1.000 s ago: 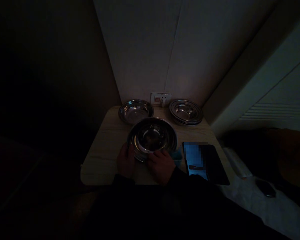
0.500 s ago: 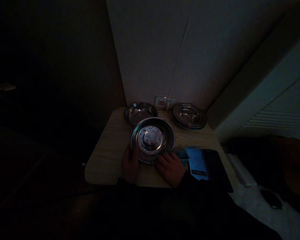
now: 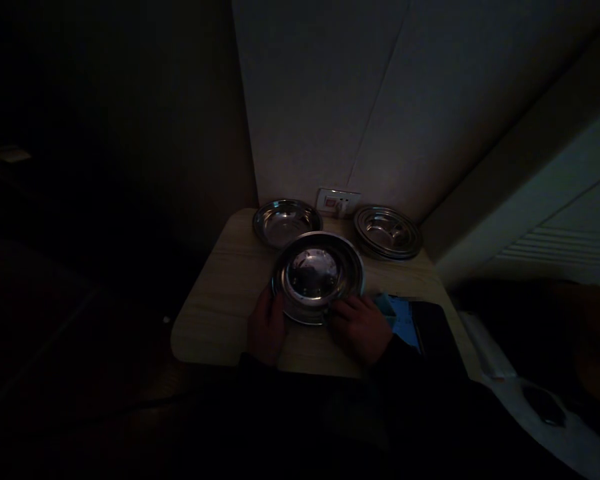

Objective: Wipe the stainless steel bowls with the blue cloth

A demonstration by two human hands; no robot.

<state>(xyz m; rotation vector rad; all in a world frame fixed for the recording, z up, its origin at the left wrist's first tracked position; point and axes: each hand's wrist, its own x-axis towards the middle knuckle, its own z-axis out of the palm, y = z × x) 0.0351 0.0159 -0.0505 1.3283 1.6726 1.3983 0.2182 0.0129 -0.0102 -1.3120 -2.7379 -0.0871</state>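
In a dim room, a shiny steel plate (image 3: 316, 275) is tilted up off a small wooden table (image 3: 220, 300), its inside facing me. My left hand (image 3: 267, 328) grips its lower left rim, fingers closed on the edge. My right hand (image 3: 361, 327) holds the lower right rim, fingers curled against it. A blue cloth (image 3: 386, 303) shows just right of my right hand.
A single steel plate (image 3: 286, 222) lies at the table's back left and a stack of steel plates (image 3: 387, 231) at the back right. A wall socket (image 3: 337, 200) sits between them. A dark tablet with a lit screen (image 3: 427, 330) lies at the right.
The plate has tilted up and shifted a little away from me, with both hands still on its rim. The camera has swung left, so the table sits further right.
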